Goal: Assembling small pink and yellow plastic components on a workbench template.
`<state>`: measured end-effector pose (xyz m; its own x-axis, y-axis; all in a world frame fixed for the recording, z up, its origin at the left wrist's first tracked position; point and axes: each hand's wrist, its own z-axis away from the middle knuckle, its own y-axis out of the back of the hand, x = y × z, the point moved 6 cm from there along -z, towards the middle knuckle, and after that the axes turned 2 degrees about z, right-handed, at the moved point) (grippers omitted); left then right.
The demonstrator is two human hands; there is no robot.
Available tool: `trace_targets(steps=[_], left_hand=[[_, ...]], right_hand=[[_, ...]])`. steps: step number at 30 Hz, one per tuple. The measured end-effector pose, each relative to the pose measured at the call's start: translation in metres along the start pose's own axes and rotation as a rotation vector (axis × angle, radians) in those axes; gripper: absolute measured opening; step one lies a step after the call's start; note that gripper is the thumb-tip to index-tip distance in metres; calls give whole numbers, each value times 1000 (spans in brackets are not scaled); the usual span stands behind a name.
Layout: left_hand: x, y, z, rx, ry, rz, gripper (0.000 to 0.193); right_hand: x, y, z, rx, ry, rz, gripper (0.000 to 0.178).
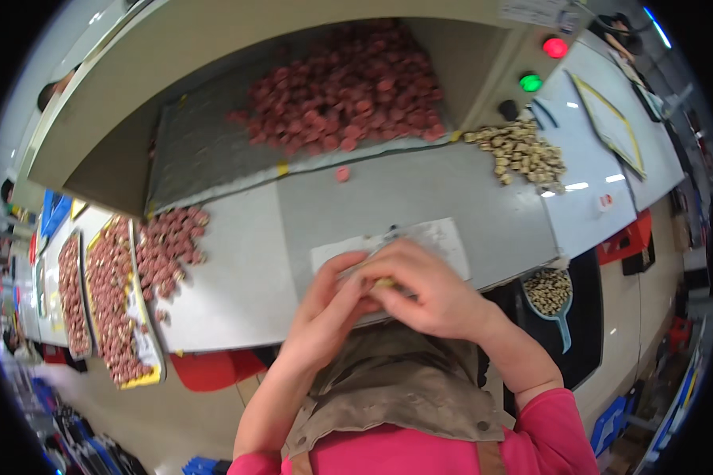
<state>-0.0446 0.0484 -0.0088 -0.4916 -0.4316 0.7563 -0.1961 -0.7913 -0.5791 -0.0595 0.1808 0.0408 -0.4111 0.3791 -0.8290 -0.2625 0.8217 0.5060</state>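
My left hand (330, 305) and my right hand (429, 293) meet above the table's front edge, fingers curled together. A small yellowish piece (385, 283) shows between them, at the closed fingers of my right hand. My left hand is closed beside it, and what its fingers hold is hidden. Beneath and beyond the hands lies a white sheet (444, 241), with a small dark bit near its middle. A single pink-red round piece (342, 173) sits on the grey tabletop farther back.
A large heap of red round pieces (348, 95) fills the hooded bay. Pale yellowish pieces (523, 152) are piled at the right, near a green button (530, 82) and a red button (555, 47). Trays of pinkish pieces (111, 305) stand left. A blue scoop (550, 294) holds pale pieces.
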Motion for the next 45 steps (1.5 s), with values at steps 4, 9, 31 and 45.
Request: trace_targets(steps=[4,9,31,45], left_hand=[[64,71,51,493,-275,-627,30],[168,254,192,1183,-699,-1445,22],[89,21,-72,165,-553,-1418,27],[19,14,-5,49,-65,151,35]], right_hand=[[9,37,8,86,59,142,27],[59,128,23,445,-143,589,26],[78,133,32,401,-204,793,16],[72,63,-27,96,-166,470,27]])
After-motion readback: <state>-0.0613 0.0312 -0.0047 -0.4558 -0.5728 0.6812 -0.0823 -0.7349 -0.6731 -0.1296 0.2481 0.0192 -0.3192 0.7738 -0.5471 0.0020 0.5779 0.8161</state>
